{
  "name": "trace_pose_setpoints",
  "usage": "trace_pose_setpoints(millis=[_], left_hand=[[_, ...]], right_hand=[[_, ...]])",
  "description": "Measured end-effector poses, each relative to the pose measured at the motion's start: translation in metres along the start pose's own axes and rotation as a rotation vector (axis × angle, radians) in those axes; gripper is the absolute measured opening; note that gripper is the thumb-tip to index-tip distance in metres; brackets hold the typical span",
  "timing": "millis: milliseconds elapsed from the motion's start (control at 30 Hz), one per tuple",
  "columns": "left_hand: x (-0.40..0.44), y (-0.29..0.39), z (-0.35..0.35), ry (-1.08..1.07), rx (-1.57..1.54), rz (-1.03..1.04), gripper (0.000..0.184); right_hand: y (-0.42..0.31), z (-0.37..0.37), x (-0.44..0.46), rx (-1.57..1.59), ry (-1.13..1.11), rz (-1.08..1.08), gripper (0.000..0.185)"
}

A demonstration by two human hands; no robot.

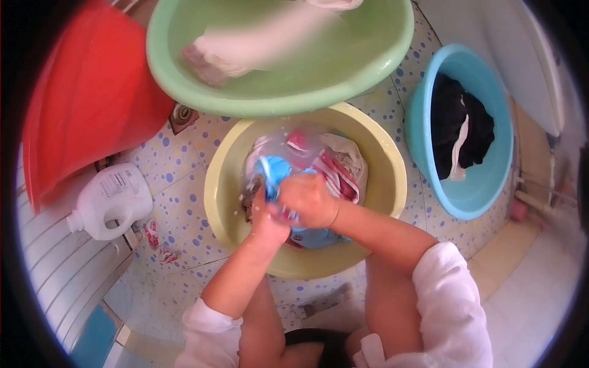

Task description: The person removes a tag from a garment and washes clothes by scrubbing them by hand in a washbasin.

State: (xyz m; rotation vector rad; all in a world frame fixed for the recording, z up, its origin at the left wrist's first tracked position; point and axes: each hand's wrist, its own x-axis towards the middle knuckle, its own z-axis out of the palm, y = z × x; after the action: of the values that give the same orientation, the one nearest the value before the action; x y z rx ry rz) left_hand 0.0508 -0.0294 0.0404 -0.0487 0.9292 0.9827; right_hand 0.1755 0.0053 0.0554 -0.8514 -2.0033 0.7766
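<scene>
Over the pale yellow basin (215,193), both of my hands are closed on a wet blue garment (276,170) and meet close together. My left hand (269,222) grips it from below. My right hand (308,197) is a fist around it, slightly blurred. Part of the blue cloth sticks out above the fists. In the basin below lie a red and white striped cloth (334,175), a beige cloth (348,156) and more blue cloth in water. Which kind of garment I hold cannot be made out.
A large green basin (276,105) with pale clothing (236,52) stands ahead. At right, a light blue basin (423,129) holds black clothing (457,132). A red basin (98,92) leans at left, near a white jug (119,199) lying on the dotted tile floor (190,227).
</scene>
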Motion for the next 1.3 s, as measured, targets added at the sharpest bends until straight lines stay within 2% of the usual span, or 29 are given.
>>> trace_pose_setpoints(millis=[33, 67, 100, 133, 167, 233, 267, 333, 367, 400, 433, 500, 567, 600, 667, 800, 833, 867, 900, 967, 1000, 1067, 1100, 1167, 1233, 1300], left_hand=[[-0.002, 0.005, 0.019, 0.001, 0.004, 0.005, 0.037], [-0.002, 0.011, 0.039, 0.126, 0.024, -0.026, 0.039], [-0.001, 0.015, 0.047, 0.250, 0.044, -0.056, 0.041], [-0.001, 0.013, 0.032, 0.025, 0.036, 0.008, 0.042], [-0.002, 0.013, 0.029, 0.022, 0.037, 0.010, 0.042], [-0.004, 0.010, 0.024, 0.058, 0.198, 0.041, 0.045], [-0.001, 0.013, 0.012, 0.037, 0.224, 0.018, 0.046], [-0.001, 0.029, 0.006, 0.023, 0.298, -0.001, 0.045], [-0.003, 0.033, 0.005, 0.020, 0.375, -0.015, 0.045], [-0.005, 0.035, 0.008, 0.033, 0.336, 0.027, 0.042], [-0.003, 0.033, 0.011, 0.030, 0.327, 0.031, 0.042], [-0.003, 0.028, 0.016, 0.017, 0.504, 0.278, 0.038], [-0.001, 0.024, 0.015, -0.004, 0.520, 0.307, 0.036], [0.000, 0.023, 0.012, -0.032, 0.513, 0.309, 0.036], [0.002, 0.025, 0.010, -0.061, 0.509, 0.316, 0.036], [0.002, 0.024, 0.008, -0.005, 0.497, 0.315, 0.037], [0.002, 0.024, 0.009, -0.008, 0.466, 0.290, 0.038], [0.002, 0.023, 0.009, -0.009, 0.459, 0.293, 0.038], [0.003, 0.023, 0.010, -0.011, 0.442, 0.271, 0.039], [0.003, 0.022, 0.009, -0.015, 0.425, 0.248, 0.040], [0.002, 0.021, 0.008, -0.005, 0.440, 0.255, 0.040], [0.000, 0.019, 0.007, 0.001, 0.449, 0.257, 0.040], [-0.001, 0.019, 0.006, 0.003, 0.455, 0.261, 0.039], [-0.002, 0.020, 0.005, -0.007, 0.452, 0.262, 0.039], [-0.002, 0.020, 0.005, 0.004, 0.460, 0.289, 0.038], [-0.003, 0.020, 0.008, -0.005, 0.442, 0.277, 0.038]], right_hand=[[0.007, -0.003, 0.000, -0.075, 0.039, 0.136, 0.021], [0.007, -0.006, 0.002, -0.071, 0.038, 0.136, 0.021], [0.006, -0.009, 0.003, -0.040, 0.107, 0.399, 0.018], [0.005, -0.013, 0.006, -0.011, 0.178, 0.660, 0.017], [0.003, -0.018, 0.009, -0.011, 0.180, 0.657, 0.017], [-0.003, -0.027, 0.010, 0.167, 0.173, 0.472, 0.014], [-0.002, -0.035, 0.009, 0.126, 0.041, 0.375, 0.013], [0.020, -0.072, 0.013, -0.133, 0.183, 0.126, 0.012], [0.035, -0.087, 0.003, -0.148, 0.416, 0.404, 0.010], [0.057, -0.108, 0.004, -0.203, 0.589, 0.591, 0.009], [0.082, -0.129, 0.004, -0.287, 0.517, 0.784, 0.012], [0.146, -0.145, -0.015, -0.530, 0.113, 0.832, 0.021], [0.211, -0.132, -0.036, -0.690, -0.051, 0.944, 0.034], [0.222, -0.129, -0.034, -0.685, -0.052, 0.943, 0.034], [0.238, -0.122, -0.029, -0.693, -0.082, 1.191, 0.042], [0.257, -0.122, -0.046, -0.805, -0.160, 1.240, 0.038], [0.264, -0.127, -0.056, -0.789, -0.348, 1.198, 0.035], [0.263, -0.131, -0.057, -0.770, -0.533, 1.150, 0.033], [0.262, -0.132, -0.056, -0.777, -0.535, 1.145, 0.033], [0.255, -0.129, -0.059, -0.636, -0.347, 1.128, 0.027], [0.242, -0.129, -0.052, -0.639, -0.349, 1.131, 0.027], [0.210, -0.136, -0.030, -0.615, -0.119, 1.063, 0.022], [0.188, -0.141, -0.021, -0.625, -0.117, 1.066, 0.022], [0.132, -0.151, -0.012, -0.470, 0.029, 0.936, 0.022], [0.072, -0.160, -0.015, -0.247, 0.071, 0.941, 0.023], [0.020, -0.161, -0.022, -0.127, 0.251, 0.902, 0.024]])
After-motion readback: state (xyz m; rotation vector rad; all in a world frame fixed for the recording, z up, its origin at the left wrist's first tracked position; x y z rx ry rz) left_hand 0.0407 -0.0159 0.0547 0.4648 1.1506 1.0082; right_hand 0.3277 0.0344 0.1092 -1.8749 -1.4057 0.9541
